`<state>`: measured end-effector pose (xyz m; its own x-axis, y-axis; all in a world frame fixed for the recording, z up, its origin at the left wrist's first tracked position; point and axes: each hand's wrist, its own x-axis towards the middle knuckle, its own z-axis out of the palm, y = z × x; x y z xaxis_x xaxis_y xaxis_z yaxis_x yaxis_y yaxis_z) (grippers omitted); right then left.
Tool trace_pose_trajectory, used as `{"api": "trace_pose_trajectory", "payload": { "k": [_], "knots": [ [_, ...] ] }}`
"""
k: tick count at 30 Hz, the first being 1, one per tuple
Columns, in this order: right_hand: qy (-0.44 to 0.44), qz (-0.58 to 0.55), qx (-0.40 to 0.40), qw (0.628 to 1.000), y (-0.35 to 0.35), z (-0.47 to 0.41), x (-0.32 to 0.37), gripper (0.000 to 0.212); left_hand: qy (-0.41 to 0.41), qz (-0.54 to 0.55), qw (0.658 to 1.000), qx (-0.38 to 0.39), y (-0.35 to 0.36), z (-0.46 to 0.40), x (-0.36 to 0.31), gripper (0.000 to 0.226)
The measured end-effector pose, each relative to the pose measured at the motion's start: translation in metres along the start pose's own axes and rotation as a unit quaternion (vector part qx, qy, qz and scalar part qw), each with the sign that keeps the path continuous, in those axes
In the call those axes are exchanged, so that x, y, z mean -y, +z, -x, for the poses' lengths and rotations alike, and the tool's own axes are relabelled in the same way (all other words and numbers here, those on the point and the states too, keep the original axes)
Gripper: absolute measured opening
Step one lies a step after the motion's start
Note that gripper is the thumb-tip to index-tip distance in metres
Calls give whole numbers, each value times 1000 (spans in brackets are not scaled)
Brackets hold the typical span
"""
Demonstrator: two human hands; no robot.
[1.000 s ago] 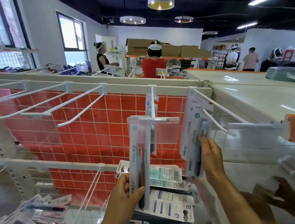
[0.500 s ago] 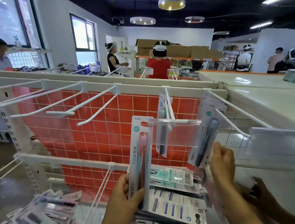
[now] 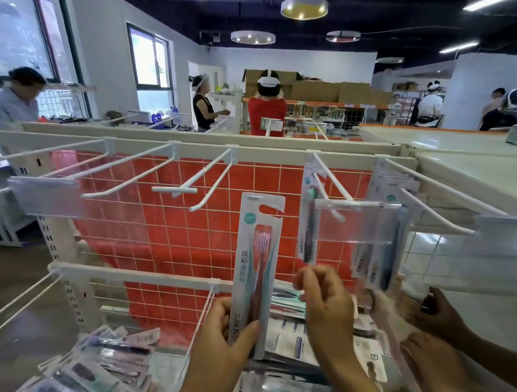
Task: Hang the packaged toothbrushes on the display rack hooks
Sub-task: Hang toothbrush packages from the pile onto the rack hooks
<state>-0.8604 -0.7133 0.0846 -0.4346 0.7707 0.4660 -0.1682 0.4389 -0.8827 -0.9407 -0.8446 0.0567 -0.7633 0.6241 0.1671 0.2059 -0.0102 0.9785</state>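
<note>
My right hand (image 3: 326, 303) has left the hung packs at two o'clock (fingers loosely curled, empty); my left hand (image 3: 224, 341) grips the next toothbrush pack (image 3: 254, 269), ready to hang.

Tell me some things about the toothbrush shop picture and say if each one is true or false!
1. The left hand holds a toothbrush pack upright. True.
2. That pack already hangs on a hook. False: it is in the hand, below the empty hook, not on it.
3. The right hand grips a toothbrush pack. False: its fingers are loosely curled and hold nothing.
4. One pack hangs on the hook right of the held pack. True.
5. The wall behind the wire grid is blue. False: the panel is red.
</note>
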Motion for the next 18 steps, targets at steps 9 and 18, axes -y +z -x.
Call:
{"api": "trace_pose_trajectory", "payload": {
  "k": [9,18],
  "knots": [
    [-58,-77,136,986,48,27,40,37,44,-1,999,-7,-28,17,-5,33],
    [-60,-33,147,987,72,34,47,50,61,12,997,-38,-44,22,-2,44]
  ]
}}
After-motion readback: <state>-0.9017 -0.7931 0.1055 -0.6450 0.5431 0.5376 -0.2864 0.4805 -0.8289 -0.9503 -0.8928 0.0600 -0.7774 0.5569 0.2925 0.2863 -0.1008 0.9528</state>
